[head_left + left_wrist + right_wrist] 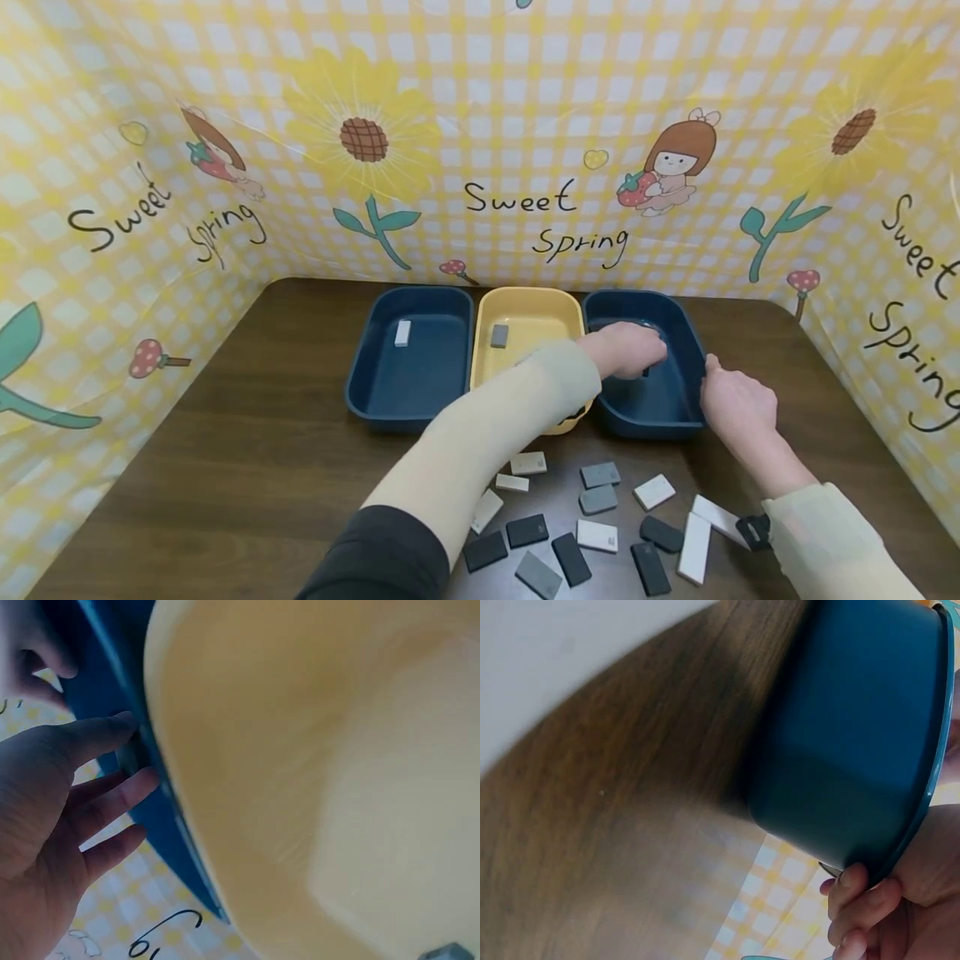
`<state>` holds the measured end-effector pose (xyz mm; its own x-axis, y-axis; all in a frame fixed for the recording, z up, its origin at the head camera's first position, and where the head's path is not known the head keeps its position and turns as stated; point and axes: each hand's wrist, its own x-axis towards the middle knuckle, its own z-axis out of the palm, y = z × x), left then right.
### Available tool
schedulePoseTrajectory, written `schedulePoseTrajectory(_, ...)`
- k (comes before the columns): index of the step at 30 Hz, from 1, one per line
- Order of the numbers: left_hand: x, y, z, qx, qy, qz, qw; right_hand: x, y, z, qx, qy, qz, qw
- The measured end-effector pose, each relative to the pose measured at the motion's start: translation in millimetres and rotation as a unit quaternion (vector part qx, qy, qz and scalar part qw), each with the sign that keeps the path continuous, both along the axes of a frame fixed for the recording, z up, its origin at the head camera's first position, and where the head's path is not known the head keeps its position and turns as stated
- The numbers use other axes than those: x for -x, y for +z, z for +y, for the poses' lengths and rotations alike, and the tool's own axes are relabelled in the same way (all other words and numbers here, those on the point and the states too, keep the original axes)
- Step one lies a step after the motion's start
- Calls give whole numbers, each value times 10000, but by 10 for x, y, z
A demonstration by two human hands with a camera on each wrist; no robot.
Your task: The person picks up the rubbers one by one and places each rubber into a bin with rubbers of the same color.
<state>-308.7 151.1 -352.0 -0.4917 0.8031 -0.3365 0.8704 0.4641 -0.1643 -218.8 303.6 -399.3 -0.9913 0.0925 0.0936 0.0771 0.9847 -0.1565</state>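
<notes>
My left hand (pixel 630 348) reaches over the right blue bin (pixel 652 429). Between its thumb and fingers it pinches a small dark block (pixel 131 754), mostly hidden by the hand in the head view. My right hand (pixel 741 404) grips the right rim of that same bin; in the right wrist view its fingers (pixel 862 904) curl at the bin's edge. A yellow bin (pixel 528 300) stands in the middle with a grey block (pixel 499 336) inside. The left blue bin (pixel 360 400) holds a white block (pixel 402 333).
Several black, grey and white blocks lie on the brown table (pixel 225 450) in front of the bins, among them a black block (pixel 572 559), a grey block (pixel 600 475) and a long white block (pixel 694 547). A yellow checked cloth (pixel 517 108) surrounds the table's back and sides.
</notes>
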Motion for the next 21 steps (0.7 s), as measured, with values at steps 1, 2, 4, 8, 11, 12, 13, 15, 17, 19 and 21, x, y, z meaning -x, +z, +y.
schedulePoseTrajectory(1,4,-21,26,-9,112,-42,9999,2,4,0,10,-11,-11,10000)
schedulePoseTrajectory(2,6,-36,43,-24,214,-103,9997,1,11,-1,19,-20,-39,10000)
schedulePoseTrajectory(4,13,-58,74,-66,449,-246,9987,2,16,-9,27,-40,-66,10000)
schedulePoseTrajectory(8,42,-75,103,-155,806,-584,9949,-4,28,-10,22,-73,-149,9999)
schedulePoseTrajectory(11,83,-97,98,-178,856,-764,9932,-3,32,-15,2,-85,-170,9998)
schedulePoseTrajectory(12,95,-103,92,-164,851,-813,9929,-3,35,-19,-3,-82,-175,9998)
schedulePoseTrajectory(13,105,-109,86,-138,831,-848,9928,-2,37,-23,-9,-82,-193,9998)
schedulePoseTrajectory(15,118,-114,68,-93,821,-921,9923,2,35,-30,-10,-77,-198,9998)
schedulePoseTrajectory(17,123,-112,53,-53,844,-988,9915,4,35,-34,-5,-70,-195,9998)
schedulePoseTrajectory(19,136,-120,54,-26,899,-1089,9900,2,37,-32,13,-62,-180,9998)
schedulePoseTrajectory(21,161,-142,75,45,999,-1224,9874,-2,34,-22,25,-66,-178,9998)
